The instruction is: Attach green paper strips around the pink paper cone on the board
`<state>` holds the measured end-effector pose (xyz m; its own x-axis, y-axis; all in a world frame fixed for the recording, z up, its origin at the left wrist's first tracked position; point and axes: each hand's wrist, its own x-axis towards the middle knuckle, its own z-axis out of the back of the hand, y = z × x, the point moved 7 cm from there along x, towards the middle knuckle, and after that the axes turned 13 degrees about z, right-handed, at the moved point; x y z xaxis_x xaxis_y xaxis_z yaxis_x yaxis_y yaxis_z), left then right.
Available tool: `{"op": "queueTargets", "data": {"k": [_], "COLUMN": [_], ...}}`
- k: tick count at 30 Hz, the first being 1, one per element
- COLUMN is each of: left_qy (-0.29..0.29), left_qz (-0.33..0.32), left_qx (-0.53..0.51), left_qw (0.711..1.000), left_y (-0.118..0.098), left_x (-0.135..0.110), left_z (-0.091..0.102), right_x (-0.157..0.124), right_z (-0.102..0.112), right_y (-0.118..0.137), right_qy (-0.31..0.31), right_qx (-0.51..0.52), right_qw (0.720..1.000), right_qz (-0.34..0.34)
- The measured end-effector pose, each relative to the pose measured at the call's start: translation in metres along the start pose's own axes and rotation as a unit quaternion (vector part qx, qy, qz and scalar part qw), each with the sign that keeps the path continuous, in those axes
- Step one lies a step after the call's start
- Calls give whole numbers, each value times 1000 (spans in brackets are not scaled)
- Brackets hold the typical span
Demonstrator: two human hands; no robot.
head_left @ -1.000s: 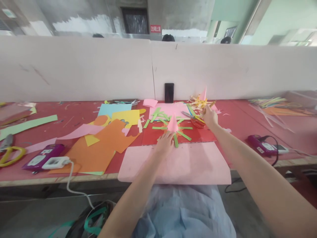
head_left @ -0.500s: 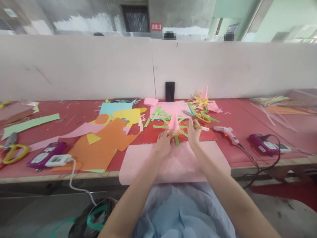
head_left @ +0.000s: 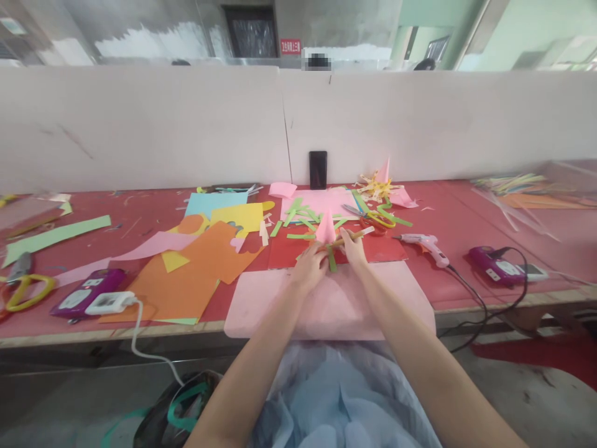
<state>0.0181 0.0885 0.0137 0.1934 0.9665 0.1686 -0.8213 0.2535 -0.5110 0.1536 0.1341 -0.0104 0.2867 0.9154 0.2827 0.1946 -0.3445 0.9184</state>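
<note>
A small pink paper cone (head_left: 325, 228) stands on a red sheet (head_left: 382, 249), ringed by green paper strips (head_left: 302, 236). My left hand (head_left: 308, 269) rests at the cone's near base, fingers curled on the strips there. My right hand (head_left: 353, 250) is just right of the cone, closed on a thin wooden stick (head_left: 359, 234) that points toward it. A large pale pink sheet (head_left: 326, 305) lies under both wrists at the table's front edge.
A glue gun (head_left: 422, 241) with a black cord lies right of the red sheet. Scissors (head_left: 370, 217) and a yellow paper flower (head_left: 377, 186) sit behind. Orange, yellow, blue paper (head_left: 200, 267) spreads left, beside a purple device (head_left: 81, 295) and yellow scissors (head_left: 21, 289). A black phone (head_left: 318, 169) leans on the partition.
My right hand came back from the far scissors area to the cone, holding the stick. The glue gun has come into view on the right. My left hand stayed at the cone.
</note>
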Motion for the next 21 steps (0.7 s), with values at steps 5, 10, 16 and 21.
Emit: {"op": "queueTargets", "data": {"k": [5,10,16,21], "left_qy": [23,26,35,43], "left_qz": [-1,1,-9,-9], "left_qx": [-21,-18,-10,0], "left_qw": [1000,999,999,999], "left_y": [-3,-3,-5,-6], "left_x": [0,0,-1,-3], "left_z": [0,1,0,-1], "right_x": [4,-1,-3,-2], "right_z": [0,1,5,6], "right_y": [3,12,13,11], "right_qy": [33,15,-8,-12], "right_qx": [-7,-11,-24,-12], "right_qw": [999,999,998,999], "right_qz": [-10,43,60,50]}}
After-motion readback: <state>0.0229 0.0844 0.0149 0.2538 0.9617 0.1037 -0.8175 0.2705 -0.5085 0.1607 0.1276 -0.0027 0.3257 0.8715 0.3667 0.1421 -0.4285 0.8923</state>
